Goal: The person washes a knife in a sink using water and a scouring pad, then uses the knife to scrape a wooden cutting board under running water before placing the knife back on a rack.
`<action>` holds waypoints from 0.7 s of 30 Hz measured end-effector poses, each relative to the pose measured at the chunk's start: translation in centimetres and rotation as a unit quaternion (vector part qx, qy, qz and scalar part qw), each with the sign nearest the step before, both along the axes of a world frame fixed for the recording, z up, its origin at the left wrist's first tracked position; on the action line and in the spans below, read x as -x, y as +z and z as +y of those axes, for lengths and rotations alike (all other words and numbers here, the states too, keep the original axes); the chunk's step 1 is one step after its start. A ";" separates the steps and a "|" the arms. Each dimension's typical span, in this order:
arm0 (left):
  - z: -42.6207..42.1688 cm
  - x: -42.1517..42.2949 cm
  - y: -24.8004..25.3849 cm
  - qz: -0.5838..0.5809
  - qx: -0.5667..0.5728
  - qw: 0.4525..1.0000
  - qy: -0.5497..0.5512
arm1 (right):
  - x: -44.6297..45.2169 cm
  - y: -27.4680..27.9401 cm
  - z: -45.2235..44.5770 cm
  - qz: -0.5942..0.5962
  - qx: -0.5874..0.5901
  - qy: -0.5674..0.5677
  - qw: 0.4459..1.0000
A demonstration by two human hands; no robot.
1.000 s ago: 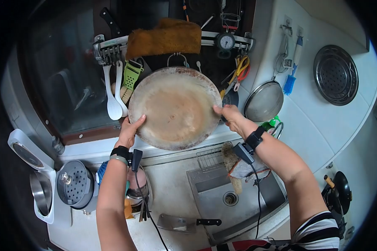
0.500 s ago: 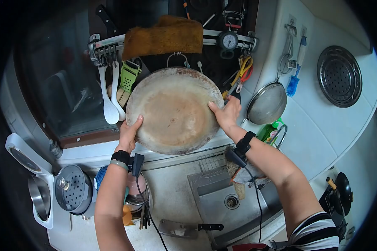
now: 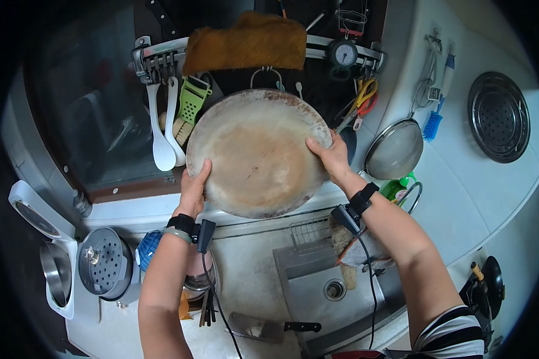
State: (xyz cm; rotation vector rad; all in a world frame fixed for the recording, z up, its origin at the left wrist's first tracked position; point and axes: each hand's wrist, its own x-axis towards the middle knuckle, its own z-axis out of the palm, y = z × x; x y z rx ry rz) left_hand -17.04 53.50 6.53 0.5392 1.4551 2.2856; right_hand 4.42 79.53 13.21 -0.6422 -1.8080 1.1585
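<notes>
A round, worn wooden cutting board (image 3: 256,152) with a pale tan middle and a stained rim is held up in front of the window, its flat face towards me. My left hand (image 3: 193,190) grips the lower left edge, thumb on the face. On the right edge, my right hand (image 3: 334,158) clasps it the same way. Fingers behind the board are hidden on both sides. A metal ring (image 3: 266,76) shows just above the board's top edge, under a brown cloth (image 3: 245,45) draped over the hanging rail.
Below lies a sink (image 3: 317,299) with a wire rack (image 3: 311,232) at its back. A cleaver (image 3: 254,327) rests on the counter. White spatulas (image 3: 163,155), a green grater (image 3: 193,100) and scissors (image 3: 364,99) hang nearby. A strainer (image 3: 394,149) hangs at right.
The view has shifted slightly, so the rail and cloth appear higher and further right. Both hands keep their grip on the board, which sits a little up and to the right in view.
</notes>
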 end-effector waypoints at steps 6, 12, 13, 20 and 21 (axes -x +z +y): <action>0.4 -0.7 0.9 -0.023 -0.048 0.999 -0.010 | -0.2 0.8 -1.6 0.121 0.124 0.024 0.985; -0.3 -1.0 1.4 -0.082 -0.057 0.995 -0.009 | -1.1 1.2 -1.7 0.133 0.174 0.046 0.975; -0.4 -1.4 1.7 -0.096 -0.056 0.994 -0.005 | -1.2 1.5 -2.0 0.139 0.186 0.049 0.971; -0.4 -1.5 2.7 -0.104 -0.067 0.992 0.006 | -2.0 2.3 -2.5 0.166 0.216 0.072 0.960; -0.4 -1.4 2.8 -0.107 -0.065 0.992 0.004 | -2.0 2.4 -2.3 0.169 0.219 0.077 0.958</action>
